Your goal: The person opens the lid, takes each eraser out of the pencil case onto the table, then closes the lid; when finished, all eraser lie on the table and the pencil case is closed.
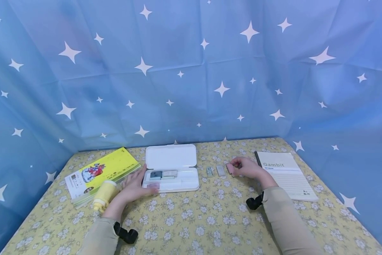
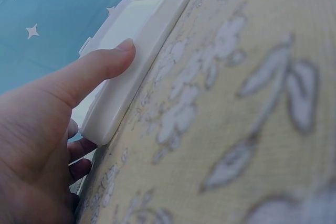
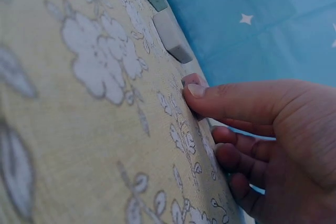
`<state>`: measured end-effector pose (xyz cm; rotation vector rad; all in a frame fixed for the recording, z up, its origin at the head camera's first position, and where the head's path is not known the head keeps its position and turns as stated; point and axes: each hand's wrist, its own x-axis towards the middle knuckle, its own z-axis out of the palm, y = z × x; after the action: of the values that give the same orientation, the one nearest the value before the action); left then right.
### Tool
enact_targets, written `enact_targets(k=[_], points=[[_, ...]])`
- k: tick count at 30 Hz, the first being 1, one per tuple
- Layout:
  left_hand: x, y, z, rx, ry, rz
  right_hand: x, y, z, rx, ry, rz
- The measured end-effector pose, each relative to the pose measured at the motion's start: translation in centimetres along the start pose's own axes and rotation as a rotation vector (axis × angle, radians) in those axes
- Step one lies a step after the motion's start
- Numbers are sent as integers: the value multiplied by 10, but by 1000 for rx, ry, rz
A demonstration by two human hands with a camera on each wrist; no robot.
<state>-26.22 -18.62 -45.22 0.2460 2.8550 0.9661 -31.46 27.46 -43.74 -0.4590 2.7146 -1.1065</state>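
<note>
Nearest, at the near edge: left sleeve (image 1: 100, 235) and right sleeve (image 1: 286, 216). Right hand (image 1: 248, 168), right of centre: thumb and fingertip pinch a pink block (image 1: 230, 169), right end of a row with a grey block (image 1: 220, 170) and a green block (image 1: 209, 172); whether it is off the cloth (image 1: 184, 230), cannot tell. Other fingers loosely bent. Left hand (image 1: 133, 189) grips the left end of an open white case (image 1: 171, 156), thumb along near wall. Judgement: pinch best light, squarely across the block's sides, clear of its grey neighbour; firm left hold should prevent case sliding.
</note>
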Motion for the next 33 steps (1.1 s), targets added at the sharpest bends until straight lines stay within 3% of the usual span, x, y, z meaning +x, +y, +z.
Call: enact_targets(k=[20,25,33], points=[[1,-1,0,12,-9,-5,-1,-1,-6,48,-37,41],[1,1,-1,7,-19,-7,-3,-13,-17,23,-79,78],[-1,2,0,-2,-9,-9,5,-51,-26,-87,-72,-14]])
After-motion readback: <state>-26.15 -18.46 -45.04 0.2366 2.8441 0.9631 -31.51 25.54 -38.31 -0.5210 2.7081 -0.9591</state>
